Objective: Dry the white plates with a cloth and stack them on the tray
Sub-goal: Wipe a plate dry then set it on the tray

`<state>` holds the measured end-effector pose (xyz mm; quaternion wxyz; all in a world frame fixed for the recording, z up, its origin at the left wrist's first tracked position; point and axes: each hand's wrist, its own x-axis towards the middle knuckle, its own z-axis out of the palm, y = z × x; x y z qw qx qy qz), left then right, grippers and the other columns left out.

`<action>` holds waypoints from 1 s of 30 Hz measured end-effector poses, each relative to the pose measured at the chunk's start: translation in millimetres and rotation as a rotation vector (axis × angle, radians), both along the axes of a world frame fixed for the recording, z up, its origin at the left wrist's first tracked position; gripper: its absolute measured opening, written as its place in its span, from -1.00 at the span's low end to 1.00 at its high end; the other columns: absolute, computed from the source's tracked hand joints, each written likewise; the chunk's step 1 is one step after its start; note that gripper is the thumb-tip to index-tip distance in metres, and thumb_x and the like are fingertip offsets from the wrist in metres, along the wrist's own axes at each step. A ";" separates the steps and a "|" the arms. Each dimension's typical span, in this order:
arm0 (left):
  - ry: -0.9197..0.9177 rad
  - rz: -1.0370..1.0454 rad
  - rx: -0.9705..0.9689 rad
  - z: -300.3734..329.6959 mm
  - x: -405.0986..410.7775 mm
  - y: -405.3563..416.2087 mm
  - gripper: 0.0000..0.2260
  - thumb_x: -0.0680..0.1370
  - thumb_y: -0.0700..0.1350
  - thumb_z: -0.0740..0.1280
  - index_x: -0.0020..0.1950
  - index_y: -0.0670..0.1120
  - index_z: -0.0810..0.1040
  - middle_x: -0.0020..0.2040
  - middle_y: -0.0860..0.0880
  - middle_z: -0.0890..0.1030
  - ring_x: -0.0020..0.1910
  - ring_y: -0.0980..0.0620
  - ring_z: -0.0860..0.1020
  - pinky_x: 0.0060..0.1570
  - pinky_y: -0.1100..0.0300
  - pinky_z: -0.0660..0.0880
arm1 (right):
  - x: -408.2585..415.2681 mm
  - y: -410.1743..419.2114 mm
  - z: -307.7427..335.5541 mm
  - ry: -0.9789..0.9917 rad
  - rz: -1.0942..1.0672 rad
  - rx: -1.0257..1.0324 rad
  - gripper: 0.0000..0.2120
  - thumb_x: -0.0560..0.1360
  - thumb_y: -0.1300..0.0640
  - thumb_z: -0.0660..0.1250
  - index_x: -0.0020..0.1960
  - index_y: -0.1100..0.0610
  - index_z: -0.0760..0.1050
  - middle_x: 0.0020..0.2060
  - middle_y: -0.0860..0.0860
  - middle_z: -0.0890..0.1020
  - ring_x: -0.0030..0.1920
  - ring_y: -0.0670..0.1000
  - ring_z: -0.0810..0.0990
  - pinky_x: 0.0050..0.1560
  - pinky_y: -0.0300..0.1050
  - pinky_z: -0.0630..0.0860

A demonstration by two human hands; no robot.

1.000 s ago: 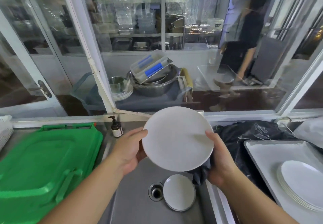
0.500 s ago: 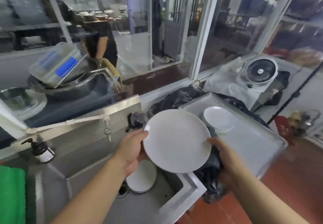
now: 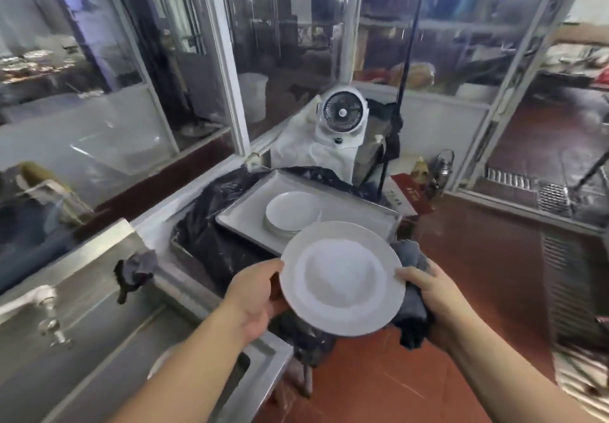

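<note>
My left hand [image 3: 253,297] is gripping the round white plate [image 3: 342,278] by its rim | my right hand [image 3: 438,297] is curling round plate edge and dark grey cloth [image 3: 412,307] | near grey metal tray [image 3: 244,215]

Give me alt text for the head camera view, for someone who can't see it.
Two hands hold a white plate near a tray bearing a plate stack: the left hand grips its rim, and the right hand holds it with a dark cloth. A sink lies left.
</note>
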<state>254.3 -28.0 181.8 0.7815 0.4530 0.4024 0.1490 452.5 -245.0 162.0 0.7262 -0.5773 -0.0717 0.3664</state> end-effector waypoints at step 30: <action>0.001 0.148 -0.068 -51.0 319.7 14.7 -0.80 0.57 -0.29 0.36 -0.04 -0.13 0.79 -0.05 -0.08 0.75 -0.16 0.03 0.72 -0.15 0.10 0.68 | 348.5 38.2 -10.7 -0.221 0.098 -0.428 -0.61 0.22 0.18 0.51 0.04 0.02 0.63 -0.17 0.08 0.77 -0.20 0.12 0.77 -0.29 0.02 0.68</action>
